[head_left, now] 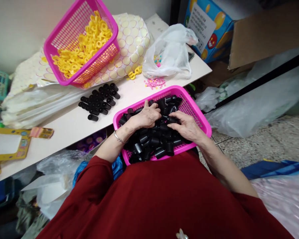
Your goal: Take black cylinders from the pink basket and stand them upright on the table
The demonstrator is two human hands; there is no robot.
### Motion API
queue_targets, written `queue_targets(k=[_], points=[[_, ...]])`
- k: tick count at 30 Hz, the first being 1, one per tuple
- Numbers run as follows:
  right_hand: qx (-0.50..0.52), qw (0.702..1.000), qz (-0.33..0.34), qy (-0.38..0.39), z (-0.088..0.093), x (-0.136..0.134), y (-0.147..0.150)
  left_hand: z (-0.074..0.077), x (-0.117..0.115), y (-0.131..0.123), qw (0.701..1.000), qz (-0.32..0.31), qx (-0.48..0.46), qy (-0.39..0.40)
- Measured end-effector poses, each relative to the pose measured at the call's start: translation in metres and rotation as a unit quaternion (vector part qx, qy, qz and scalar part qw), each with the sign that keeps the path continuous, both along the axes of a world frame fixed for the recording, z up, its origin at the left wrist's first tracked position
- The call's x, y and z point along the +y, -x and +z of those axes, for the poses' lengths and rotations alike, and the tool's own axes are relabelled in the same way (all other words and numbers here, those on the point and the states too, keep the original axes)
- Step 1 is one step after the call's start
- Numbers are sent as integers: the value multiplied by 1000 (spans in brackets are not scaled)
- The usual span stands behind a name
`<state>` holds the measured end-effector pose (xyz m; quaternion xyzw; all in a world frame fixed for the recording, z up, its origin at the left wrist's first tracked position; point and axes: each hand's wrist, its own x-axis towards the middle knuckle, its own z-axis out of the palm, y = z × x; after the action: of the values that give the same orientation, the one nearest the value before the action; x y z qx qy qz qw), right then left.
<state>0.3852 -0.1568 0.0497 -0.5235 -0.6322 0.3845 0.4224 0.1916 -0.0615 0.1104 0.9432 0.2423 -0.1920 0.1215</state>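
A pink basket (pixel 204 128) full of short black plastic cylinders (pixel 160 152) sits against my body at the table edge. Both my hands are in it. My left hand (pixel 147 115) lies over the cylinders near the far rim, its fingers curled down among them; what they hold is hidden. On the right, my right hand (pixel 185 125) pinches a black cylinder (pixel 172 120) between thumb and fingers, close to the left fingertips. A group of similar black cylinders (pixel 99 102) stands and lies together on the white table (pixel 64 132), left of the basket.
Behind is a pink basket (pixel 81 78) of yellow plastic rings (pixel 86 46). Small pink beads (pixel 155 83) lie by a white plastic bag (pixel 168 49). A blue box (pixel 209 30) stands at the back right, a yellow card frame (pixel 8 144) at left.
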Motion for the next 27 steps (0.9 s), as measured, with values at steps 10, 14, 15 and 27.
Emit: queue_targets(k=[10, 14, 15, 27], points=[[29, 998, -31, -44, 4, -11, -4, -5, 3, 6, 983, 50, -164, 62], [13, 997, -32, -68, 13, -13, -3, 0, 2, 4, 963, 33, -247, 106], [8, 997, -32, -76, 15, -13, -4, 0, 1, 3, 956, 28, -265, 121], [-25, 993, -6, -118, 22, -16, -10, -14, 1, 3, 896, 13, -375, 237]])
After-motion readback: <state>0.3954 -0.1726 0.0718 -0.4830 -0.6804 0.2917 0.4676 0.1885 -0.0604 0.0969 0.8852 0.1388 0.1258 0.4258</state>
